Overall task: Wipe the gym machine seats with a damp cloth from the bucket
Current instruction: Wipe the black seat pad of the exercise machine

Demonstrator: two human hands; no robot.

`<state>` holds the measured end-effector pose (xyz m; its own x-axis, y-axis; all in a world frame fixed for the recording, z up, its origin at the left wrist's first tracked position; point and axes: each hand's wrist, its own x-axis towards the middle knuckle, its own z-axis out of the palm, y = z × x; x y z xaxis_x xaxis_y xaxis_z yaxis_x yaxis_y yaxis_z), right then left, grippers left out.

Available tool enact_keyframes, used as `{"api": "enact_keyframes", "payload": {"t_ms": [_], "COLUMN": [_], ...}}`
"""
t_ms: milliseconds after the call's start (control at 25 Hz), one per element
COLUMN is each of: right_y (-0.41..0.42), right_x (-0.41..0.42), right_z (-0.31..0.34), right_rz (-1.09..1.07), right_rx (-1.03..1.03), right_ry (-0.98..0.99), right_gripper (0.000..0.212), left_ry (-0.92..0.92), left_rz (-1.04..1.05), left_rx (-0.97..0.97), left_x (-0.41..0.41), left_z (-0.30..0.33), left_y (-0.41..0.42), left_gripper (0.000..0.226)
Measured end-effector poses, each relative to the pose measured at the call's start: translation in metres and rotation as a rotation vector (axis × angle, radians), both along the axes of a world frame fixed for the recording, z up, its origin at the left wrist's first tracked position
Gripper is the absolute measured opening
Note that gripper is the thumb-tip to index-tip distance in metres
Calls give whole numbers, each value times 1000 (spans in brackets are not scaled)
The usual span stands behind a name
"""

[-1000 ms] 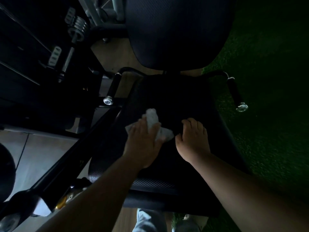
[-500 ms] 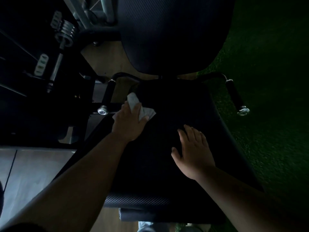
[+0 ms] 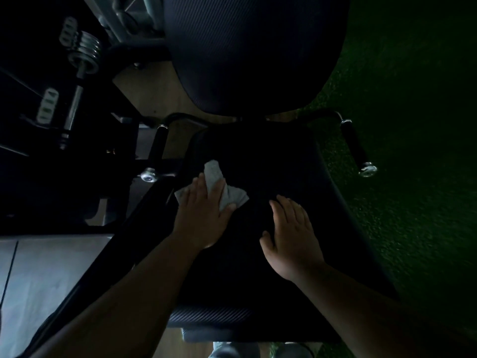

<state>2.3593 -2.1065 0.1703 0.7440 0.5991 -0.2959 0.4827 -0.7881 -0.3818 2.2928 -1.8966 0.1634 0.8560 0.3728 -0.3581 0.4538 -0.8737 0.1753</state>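
Observation:
A black padded gym machine seat [image 3: 271, 161] fills the middle of the view, with its rounded backrest [image 3: 253, 52] above it. My left hand [image 3: 204, 215] presses a crumpled white cloth [image 3: 227, 195] flat on the seat's left side. My right hand [image 3: 291, 233] lies flat on the seat just right of the cloth, fingers apart, holding nothing. No bucket is in view.
Black grip handles with chrome ends stick out on the left [image 3: 154, 153] and right [image 3: 358, 151] of the seat. A bar with weight plates [image 3: 82, 52] lies at upper left. Green turf [image 3: 402, 151] covers the floor on the right, grey tile [image 3: 46, 275] on the left.
My left hand first pushed the cloth up and left toward the seat's edge, then drew it slightly back right and down. My right hand stayed flat on the seat, shifting little.

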Motion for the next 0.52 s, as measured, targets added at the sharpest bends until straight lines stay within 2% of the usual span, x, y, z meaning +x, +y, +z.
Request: {"api": "enact_keyframes", "payload": {"t_ms": [120, 200, 280, 400, 520], "right_y": [-3, -5, -4, -1, 2], "right_x": [0, 1, 4, 5, 4], "right_z": [-2, -2, -1, 4, 6], "right_rz": [-55, -60, -33, 54, 139], "right_rx": [81, 112, 124, 60, -39], "right_ry": [78, 122, 110, 37, 15], "right_gripper": [80, 83, 82, 77, 75], "left_ry": [-16, -51, -73, -56, -20], "left_rz": [-24, -155, -192, -79, 102], "left_rx": [-19, -68, -86, -45, 29], "left_x": [26, 8, -17, -32, -10], "left_z": [0, 4, 9, 11, 5], "left_y": [-31, -52, -53, -24, -1], "left_gripper": [68, 67, 68, 71, 69]}}
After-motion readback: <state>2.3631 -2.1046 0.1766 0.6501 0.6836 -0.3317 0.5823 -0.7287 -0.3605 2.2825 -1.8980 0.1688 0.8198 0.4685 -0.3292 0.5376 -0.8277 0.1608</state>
